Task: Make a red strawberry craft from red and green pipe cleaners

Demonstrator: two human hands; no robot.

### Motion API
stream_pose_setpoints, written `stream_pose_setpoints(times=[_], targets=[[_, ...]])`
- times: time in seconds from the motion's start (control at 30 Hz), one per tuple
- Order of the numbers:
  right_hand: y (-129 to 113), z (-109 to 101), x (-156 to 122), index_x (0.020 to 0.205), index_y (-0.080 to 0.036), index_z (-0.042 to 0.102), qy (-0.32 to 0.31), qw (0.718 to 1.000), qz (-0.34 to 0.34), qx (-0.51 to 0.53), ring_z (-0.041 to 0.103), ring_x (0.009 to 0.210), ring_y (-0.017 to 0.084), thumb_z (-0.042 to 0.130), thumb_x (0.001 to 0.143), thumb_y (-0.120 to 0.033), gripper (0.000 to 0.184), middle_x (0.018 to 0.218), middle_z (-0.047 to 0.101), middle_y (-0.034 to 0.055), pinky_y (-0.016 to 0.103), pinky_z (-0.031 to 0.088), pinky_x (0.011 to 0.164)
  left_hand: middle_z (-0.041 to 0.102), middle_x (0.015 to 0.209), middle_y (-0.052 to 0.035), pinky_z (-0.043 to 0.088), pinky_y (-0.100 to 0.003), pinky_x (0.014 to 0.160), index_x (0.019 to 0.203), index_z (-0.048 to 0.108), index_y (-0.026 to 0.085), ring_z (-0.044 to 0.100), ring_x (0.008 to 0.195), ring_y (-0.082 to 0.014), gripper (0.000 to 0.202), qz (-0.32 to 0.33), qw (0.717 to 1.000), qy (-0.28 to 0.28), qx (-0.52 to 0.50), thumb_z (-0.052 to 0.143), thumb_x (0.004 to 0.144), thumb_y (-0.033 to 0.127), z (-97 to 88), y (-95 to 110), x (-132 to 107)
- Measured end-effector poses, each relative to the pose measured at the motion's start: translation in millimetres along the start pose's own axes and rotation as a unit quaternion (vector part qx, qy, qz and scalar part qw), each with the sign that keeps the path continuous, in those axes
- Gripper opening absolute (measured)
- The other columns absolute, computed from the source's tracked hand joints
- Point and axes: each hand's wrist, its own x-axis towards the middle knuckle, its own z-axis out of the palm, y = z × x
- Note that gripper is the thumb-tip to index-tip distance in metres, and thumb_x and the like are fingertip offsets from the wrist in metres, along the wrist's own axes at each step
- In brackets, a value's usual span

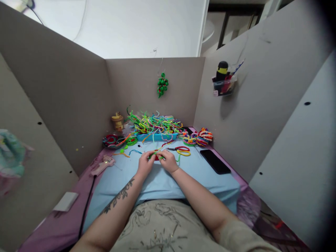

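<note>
My left hand (146, 162) and my right hand (168, 161) meet over the blue table cover, fingertips pinched close together. Between them is a green pipe cleaner (155, 152), gripped by both hands, with something red just beneath it. The fingers hide much of this small work. Just beyond my right hand lie scissors (181, 150) with one red and one yellow handle. Loose blue and orange pipe cleaner pieces (135, 151) rest to the left of my hands.
A blue tray (157, 137) heaped with colourful pipe cleaners stands at the back. A phone (215, 161) lies at right, near braided colourful pieces (204, 136). At left are a pink glue gun (103, 166) with a black cord and a white box (66, 201). Grey panels enclose the table.
</note>
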Motion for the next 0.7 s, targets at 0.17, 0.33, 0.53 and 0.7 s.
stream_pose_setpoints(times=[0.17, 0.33, 0.53, 0.7], targets=[[-1.6, 0.6, 0.4, 0.083, -0.02, 0.066, -0.003, 1.0, 0.006, 0.02, 0.058, 0.074, 0.017, 0.05, 0.085, -0.019, 0.016, 0.076, 0.066, 0.0039, 0.028, 0.047, 0.071, 0.069, 0.089, -0.0053, 0.047, -0.031, 0.077, 0.091, 0.067, 0.019, 0.061, 0.088, -0.019, 0.018, 0.003, 1.0, 0.002, 0.007, 0.054, 0.081, 0.026, 2.4, -3.7, 0.5], [-3.4, 1.0, 0.7, 0.083, -0.019, 0.065, -0.006, 0.999, 0.0, 0.035, 0.057, 0.075, 0.017, 0.049, 0.084, -0.017, 0.016, 0.076, 0.064, 0.0041, 0.028, 0.046, 0.071, 0.069, 0.092, -0.006, 0.048, -0.03, 0.079, 0.093, 0.066, 0.018, 0.062, 0.087, -0.0183, 0.017, 0.012, 1.0, -0.005, 0.01, 0.054, 0.081, 0.022, 4.6, -5.8, -0.2], [-2.4, 3.1, -0.6, 0.081, -0.019, 0.063, -0.024, 0.999, 0.016, 0.023, 0.057, 0.075, 0.017, 0.052, 0.08, -0.016, 0.012, 0.075, 0.063, 0.0035, 0.028, 0.046, 0.07, 0.069, 0.094, -0.0061, 0.048, -0.033, 0.083, 0.094, 0.066, 0.018, 0.062, 0.089, -0.0191, 0.019, 0.038, 0.998, -0.024, 0.046, 0.056, 0.078, 0.015, 4.2, -3.2, -1.1], [-0.2, 3.7, -1.3, 0.08, -0.019, 0.06, -0.022, 0.999, 0.034, -0.035, 0.057, 0.075, 0.017, 0.049, 0.081, -0.016, 0.011, 0.076, 0.061, 0.0038, 0.027, 0.045, 0.069, 0.07, 0.091, -0.0065, 0.048, -0.033, 0.08, 0.092, 0.067, 0.018, 0.063, 0.087, -0.0195, 0.016, 0.037, 0.997, -0.022, 0.059, 0.056, 0.08, 0.018, 4.3, -1.6, -1.5]])
